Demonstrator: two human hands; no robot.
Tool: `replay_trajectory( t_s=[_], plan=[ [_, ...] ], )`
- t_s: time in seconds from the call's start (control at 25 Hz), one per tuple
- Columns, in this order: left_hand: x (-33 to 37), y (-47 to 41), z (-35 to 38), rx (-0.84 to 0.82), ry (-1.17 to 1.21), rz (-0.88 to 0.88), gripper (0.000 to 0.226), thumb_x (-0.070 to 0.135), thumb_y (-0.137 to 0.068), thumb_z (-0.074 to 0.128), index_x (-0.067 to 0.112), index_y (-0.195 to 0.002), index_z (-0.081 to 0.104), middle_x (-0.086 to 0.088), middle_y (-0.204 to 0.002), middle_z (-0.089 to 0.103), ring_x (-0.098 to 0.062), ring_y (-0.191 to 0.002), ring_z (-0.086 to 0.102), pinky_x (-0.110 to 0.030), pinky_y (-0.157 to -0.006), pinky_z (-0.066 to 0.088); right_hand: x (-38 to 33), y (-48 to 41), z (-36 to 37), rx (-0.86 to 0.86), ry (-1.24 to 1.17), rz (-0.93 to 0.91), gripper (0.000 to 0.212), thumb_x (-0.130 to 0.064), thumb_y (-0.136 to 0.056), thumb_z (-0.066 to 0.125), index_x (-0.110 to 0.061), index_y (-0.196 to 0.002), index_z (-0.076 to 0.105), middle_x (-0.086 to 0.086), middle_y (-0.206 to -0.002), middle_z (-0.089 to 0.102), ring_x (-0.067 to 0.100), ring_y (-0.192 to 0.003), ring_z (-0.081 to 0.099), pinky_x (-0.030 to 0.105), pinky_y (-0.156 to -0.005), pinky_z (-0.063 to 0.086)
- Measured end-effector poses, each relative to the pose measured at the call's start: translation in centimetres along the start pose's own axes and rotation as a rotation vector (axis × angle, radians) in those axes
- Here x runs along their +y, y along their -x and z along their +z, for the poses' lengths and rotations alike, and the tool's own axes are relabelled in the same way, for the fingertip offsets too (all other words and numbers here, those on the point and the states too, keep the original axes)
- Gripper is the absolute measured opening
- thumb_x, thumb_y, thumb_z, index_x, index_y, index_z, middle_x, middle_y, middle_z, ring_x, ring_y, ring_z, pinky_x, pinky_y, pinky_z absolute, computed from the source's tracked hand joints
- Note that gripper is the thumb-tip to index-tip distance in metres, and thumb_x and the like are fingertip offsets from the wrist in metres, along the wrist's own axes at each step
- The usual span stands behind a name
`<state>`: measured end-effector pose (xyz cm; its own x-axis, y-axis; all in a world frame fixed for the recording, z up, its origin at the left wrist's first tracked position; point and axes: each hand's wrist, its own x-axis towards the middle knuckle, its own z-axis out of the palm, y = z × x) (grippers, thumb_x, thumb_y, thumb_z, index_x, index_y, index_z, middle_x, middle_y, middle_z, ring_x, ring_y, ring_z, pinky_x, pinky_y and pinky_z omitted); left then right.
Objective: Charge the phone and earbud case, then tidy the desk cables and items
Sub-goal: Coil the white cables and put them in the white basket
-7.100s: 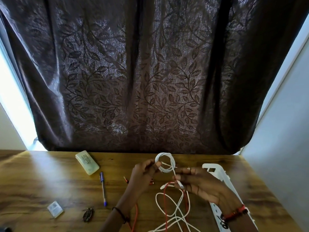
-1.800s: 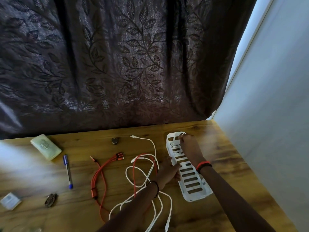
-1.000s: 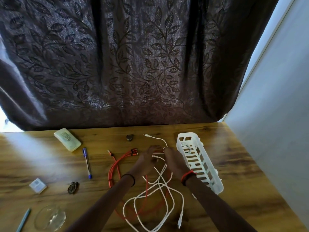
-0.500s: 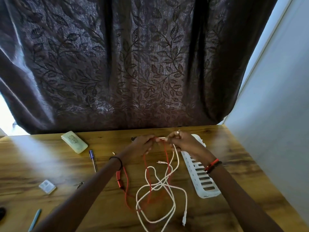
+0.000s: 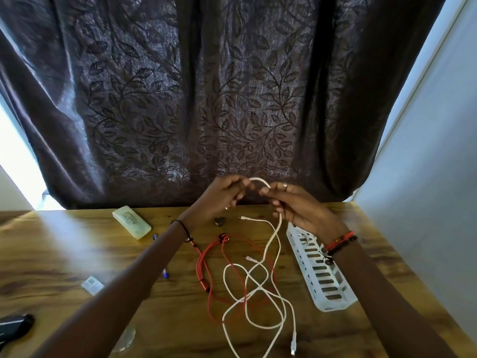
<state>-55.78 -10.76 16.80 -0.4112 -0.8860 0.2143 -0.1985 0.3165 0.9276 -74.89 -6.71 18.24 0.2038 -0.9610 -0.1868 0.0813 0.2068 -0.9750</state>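
A person's two bare arms reach forward over a wooden table that stands against a dark curtain patterned with leaves. Both hands are raised above the far edge of the table and pinch the same white cable. The left hand is closed on one side of a short arch of the cable, and the right hand is closed on the other side, so the arch bridges the small gap between them. From the right hand the white cable hangs down to the table, where it lies in loose overlapping loops in front of the person, with one plug end near the front edge. A red cable lies on the table under and just left of the white loops, partly tangled with them. To the right of the cables, partly hidden by the right wrist, a long white slotted plastic basket lies on the table, angled away from the person. Left of the hands, near the curtain, rests a pale green rectangular case. A small dark round object sits between the case and the cables. A blue pen shows in part behind the left forearm, and a small white packet lies further left. A black object sits at the left edge, too cut off to identify.
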Motion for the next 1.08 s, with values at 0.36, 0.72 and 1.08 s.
replay_trajectory(
  t_s=[0.36, 0.72, 1.08],
  plan=[
    [6.7, -0.1, -7.5, 0.214, 0.874, 0.089, 0.023, 0.017, -0.100, 0.037, 0.012, -0.094, 0.059, 0.011, -0.052, 0.041, -0.003, -0.040, 0.032, -0.013, -0.043, 0.030, 0.7, 0.2, -0.6, -0.246, 0.273, -0.093, 0.012, -0.004, -0.085, 0.061, -0.007, -0.096, 0.064, 0.006, -0.094, 0.070, 0.018, -0.094, 0.067, 0.025, -0.087, 0.054],
    [7.0, 0.9, -10.7, 0.260, 0.902, 0.074, 0.022, 0.018, -0.097, 0.038, 0.013, -0.087, 0.058, 0.009, -0.051, 0.039, -0.004, -0.042, 0.032, -0.015, -0.043, 0.028, -9.3, 0.0, -0.3, 0.090, 0.148, -0.510, 0.014, 0.006, -0.080, 0.062, 0.001, -0.093, 0.067, 0.006, -0.083, 0.074, 0.022, -0.084, 0.071, 0.035, -0.080, 0.058],
    [8.8, 0.7, -9.2, 0.218, 0.842, 0.103, 0.025, 0.018, -0.098, 0.036, 0.010, -0.093, 0.060, 0.007, -0.057, 0.042, -0.005, -0.046, 0.033, -0.016, -0.045, 0.028, -20.0, 0.4, 1.5, 0.066, 0.046, -0.697, 0.014, 0.002, -0.084, 0.060, -0.002, -0.097, 0.064, 0.007, -0.082, 0.074, 0.022, -0.082, 0.072, 0.029, -0.069, 0.058]
  ],
)
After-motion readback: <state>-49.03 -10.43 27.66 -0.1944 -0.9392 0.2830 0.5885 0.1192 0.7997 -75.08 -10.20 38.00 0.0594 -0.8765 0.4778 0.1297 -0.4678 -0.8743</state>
